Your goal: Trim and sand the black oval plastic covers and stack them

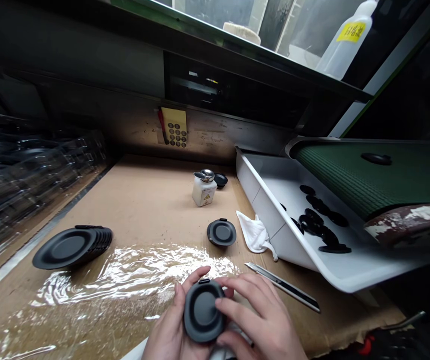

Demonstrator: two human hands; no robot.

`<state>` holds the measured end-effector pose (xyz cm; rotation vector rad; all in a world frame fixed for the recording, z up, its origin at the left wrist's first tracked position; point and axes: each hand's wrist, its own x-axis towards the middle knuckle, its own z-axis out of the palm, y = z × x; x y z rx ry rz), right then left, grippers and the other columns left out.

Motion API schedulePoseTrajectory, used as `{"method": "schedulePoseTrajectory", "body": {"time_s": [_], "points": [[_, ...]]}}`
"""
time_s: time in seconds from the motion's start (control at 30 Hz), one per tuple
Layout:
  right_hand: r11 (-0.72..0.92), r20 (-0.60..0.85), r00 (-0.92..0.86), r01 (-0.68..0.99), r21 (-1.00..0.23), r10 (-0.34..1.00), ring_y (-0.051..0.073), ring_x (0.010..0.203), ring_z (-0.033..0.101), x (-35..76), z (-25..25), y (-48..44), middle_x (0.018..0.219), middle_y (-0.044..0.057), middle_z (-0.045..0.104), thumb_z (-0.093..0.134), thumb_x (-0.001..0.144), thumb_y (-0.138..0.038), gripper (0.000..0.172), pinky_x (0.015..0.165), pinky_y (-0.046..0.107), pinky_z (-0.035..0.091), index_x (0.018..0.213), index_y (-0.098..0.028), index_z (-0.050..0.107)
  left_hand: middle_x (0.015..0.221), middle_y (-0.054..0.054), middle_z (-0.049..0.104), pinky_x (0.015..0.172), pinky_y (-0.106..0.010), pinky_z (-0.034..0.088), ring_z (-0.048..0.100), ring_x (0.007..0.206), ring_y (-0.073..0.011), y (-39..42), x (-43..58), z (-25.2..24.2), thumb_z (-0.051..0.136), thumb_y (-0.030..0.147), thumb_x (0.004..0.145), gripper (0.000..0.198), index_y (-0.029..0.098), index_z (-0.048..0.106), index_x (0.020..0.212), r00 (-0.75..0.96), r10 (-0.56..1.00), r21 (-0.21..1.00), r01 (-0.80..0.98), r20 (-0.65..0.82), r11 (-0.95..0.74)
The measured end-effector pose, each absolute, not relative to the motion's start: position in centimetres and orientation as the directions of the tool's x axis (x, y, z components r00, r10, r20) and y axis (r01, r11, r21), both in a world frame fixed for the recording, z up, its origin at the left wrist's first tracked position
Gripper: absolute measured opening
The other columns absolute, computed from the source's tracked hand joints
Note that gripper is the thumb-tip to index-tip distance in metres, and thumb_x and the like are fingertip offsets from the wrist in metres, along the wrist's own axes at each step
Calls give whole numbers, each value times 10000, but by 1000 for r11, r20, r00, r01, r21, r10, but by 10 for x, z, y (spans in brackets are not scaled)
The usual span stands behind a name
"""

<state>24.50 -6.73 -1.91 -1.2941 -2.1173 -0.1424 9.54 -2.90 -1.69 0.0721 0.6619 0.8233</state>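
Note:
A dark grey oval plastic part with a sunken middle and a small tab [204,311] is held up close to me at the bottom centre. My left hand [175,325] grips it from the left and below. Fingers of my right hand [262,315] close on its right edge, one fingertip lying on the face. Just beyond my hands a similar part [222,232] lies on the cardboard-covered table [150,200]. To the left, a nested row of such parts [70,245] leans over. A utility knife [284,286] and a crumpled white cloth [254,232] lie right of my hands.
A white tray [275,220] with several black round parts [312,222] stands at right, beside a green conveyor belt [350,175] carrying one part [376,158]. A white pump bottle [204,189] stands mid-table. Clear plastic trays [30,170] are stacked at left. A squeeze bottle [346,45] sits on the shelf.

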Motion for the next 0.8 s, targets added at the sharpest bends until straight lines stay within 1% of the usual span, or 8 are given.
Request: {"method": "schedulePoseTrajectory", "body": {"time_s": [0.1, 0.2, 0.3, 0.47, 0.53, 0.63, 0.7, 0.8], "points": [[547, 618, -293, 793, -270, 730, 202, 864, 552, 242, -19, -66, 955, 52, 624, 573, 802, -242, 94, 740, 359, 452, 873, -204, 623, 976, -117, 685, 673, -343, 470, 620, 866, -222, -28, 95, -22, 429, 411, 839, 345, 183, 565, 1060, 563, 671, 201, -675, -483, 710], [559, 686, -206, 755, -343, 698, 185, 796, 551, 240, -12, -61, 869, 66, 632, 544, 821, -203, 91, 698, 353, 454, 846, -165, 623, 944, -134, 689, 727, -359, 467, 616, 839, -218, -28, 95, -26, 445, 413, 829, 362, 138, 624, 983, 611, 653, 120, -683, -447, 721], [536, 707, -132, 751, -386, 695, 175, 761, 550, 237, -5, -58, 837, 67, 630, 551, 805, -155, 77, 683, 349, 454, 838, -152, 620, 950, -155, 693, 828, -391, 447, 616, 870, -232, -29, 94, -27, 447, 371, 837, 355, 102, 652, 944, 621, 653, 113, -682, -433, 723], [540, 682, -134, 725, -426, 719, 173, 765, 553, 240, -4, -61, 842, 62, 629, 563, 792, -142, 80, 694, 338, 454, 850, -154, 617, 958, -162, 698, 856, -407, 430, 617, 894, -240, -30, 94, -25, 428, 321, 854, 333, 101, 665, 937, 604, 671, 173, -674, -430, 718], [532, 648, -132, 702, -473, 750, 168, 780, 558, 244, -5, -62, 847, 58, 629, 547, 797, -135, 101, 707, 321, 459, 868, -160, 614, 976, -161, 694, 868, -424, 415, 615, 902, -250, -31, 94, -23, 437, 339, 847, 336, 112, 669, 932, 596, 678, 198, -671, -431, 715], [430, 558, -44, 688, -585, 829, 149, 806, 566, 247, -5, -62, 849, 35, 627, 507, 812, -118, 145, 713, 276, 463, 888, -184, 611, 956, -117, 700, 840, -433, 417, 611, 887, -249, -33, 93, -22, 471, 362, 825, 314, 181, 638, 1019, 606, 693, 267, -646, -391, 715], [329, 454, 12, 671, -665, 891, 145, 817, 570, 247, -3, -60, 852, 19, 628, 534, 805, -138, 131, 711, 256, 462, 883, -202, 617, 902, -73, 702, 785, -374, 433, 615, 817, -213, -34, 93, -24, 548, 377, 777, 357, 238, 584, 1103, 624, 708, 377, -601, -330, 705], [239, 308, -3, 637, -733, 951, 140, 784, 572, 245, 0, -58, 783, -5, 619, 603, 769, -171, 43, 691, 238, 454, 770, -209, 625, 879, -39, 679, 702, -285, 425, 593, 698, -155, -35, 92, -33, 705, 425, 617, 559, 269, 547, 1130, 658, 719, 579, -503, -225, 641]]}}
